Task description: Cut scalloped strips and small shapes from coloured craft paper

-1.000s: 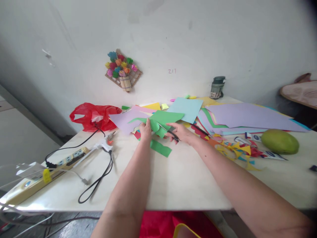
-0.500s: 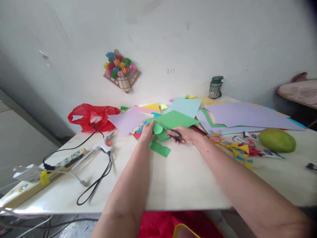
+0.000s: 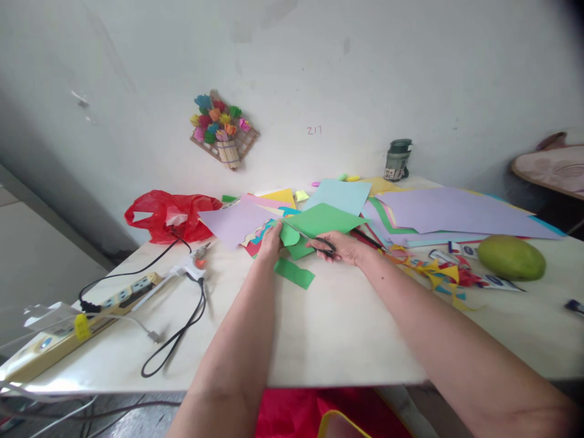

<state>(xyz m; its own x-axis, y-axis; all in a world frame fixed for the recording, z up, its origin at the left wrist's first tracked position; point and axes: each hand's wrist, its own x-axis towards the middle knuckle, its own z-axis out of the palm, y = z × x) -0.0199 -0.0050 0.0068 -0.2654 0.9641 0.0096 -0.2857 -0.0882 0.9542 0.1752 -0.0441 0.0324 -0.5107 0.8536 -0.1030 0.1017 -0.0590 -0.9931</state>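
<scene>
My left hand (image 3: 272, 238) is closed on a small green paper piece (image 3: 289, 236) with a rounded lower edge. In my right hand (image 3: 335, 244) are black-handled scissors (image 3: 325, 246), their blades pointing left to the piece. Behind both hands lies a large green sheet (image 3: 322, 220). A green rectangular scrap (image 3: 295, 274) rests on the table just in front of the hands. Left of my left hand are wavy-edged coloured strips (image 3: 258, 234) and a lilac sheet (image 3: 235, 220).
A red plastic bag (image 3: 168, 213), a glue gun (image 3: 194, 264) and a power strip (image 3: 77, 328) are on the left. Stacked coloured sheets (image 3: 456, 210), yellow scraps (image 3: 438, 274) and a green mango-like fruit (image 3: 511, 258) lie right. A dark jar (image 3: 398, 160) stands at the back.
The fingers of my left hand have shifted slightly on the green piece. The scissors remain at nearly the same place.
</scene>
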